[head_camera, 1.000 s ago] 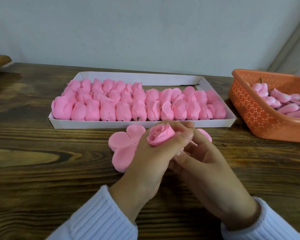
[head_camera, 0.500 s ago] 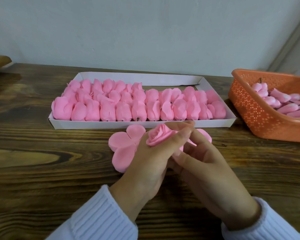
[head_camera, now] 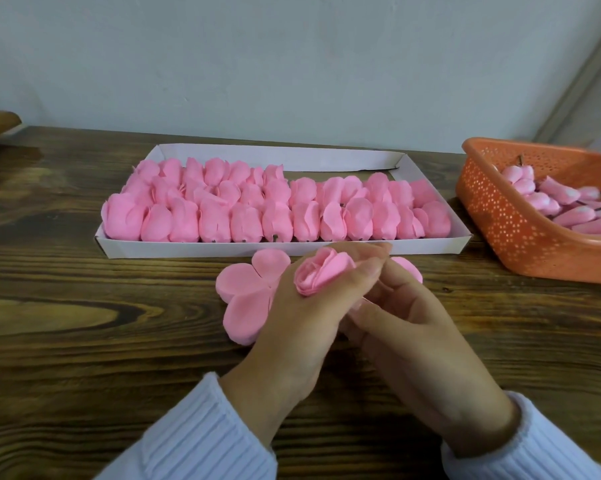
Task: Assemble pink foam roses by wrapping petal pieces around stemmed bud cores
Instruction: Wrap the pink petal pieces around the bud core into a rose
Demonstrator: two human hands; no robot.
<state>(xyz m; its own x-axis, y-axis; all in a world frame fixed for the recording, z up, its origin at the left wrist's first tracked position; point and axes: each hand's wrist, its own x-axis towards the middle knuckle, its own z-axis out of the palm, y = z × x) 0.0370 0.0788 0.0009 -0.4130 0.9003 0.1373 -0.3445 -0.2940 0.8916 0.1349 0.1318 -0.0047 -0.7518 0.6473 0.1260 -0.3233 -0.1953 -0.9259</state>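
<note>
1. Work surface: dark-stained wooden table (head_camera: 84,341).
2. Output container: long white cardboard tray (head_camera: 195,249) at the far centre, holding rows of finished pink foam roses (head_camera: 247,220) packed side by side. Its far right strip is unfilled.
3. Supply container: orange perforated plastic basket (head_camera: 510,230) at the right edge, holding the stemmed pink bud cores (head_camera: 569,202).
4. Petal stock: flat, lobed pink foam petal pieces (head_camera: 247,292) lie on the table just in front of the tray, partly hidden by the hands.
5. Left hand (head_camera: 302,327): fingers and thumb are curled round the partly wrapped pink foam rose (head_camera: 321,275), holding it above the petal stock.
6. Right hand (head_camera: 420,341): fingers are curled in under the left hand toward the rose's base. Contact is hidden, so its grip cannot be confirmed.

Change over the last second: the rose has turned in the left hand. The spiral centre now faces left, and the outer petal layers fan toward the thumb. Judgement: a wrap layer is being seated, and the rose is not yet ready for the tray.

Markings: no brand, label or legible writing is visible on any item.
</note>
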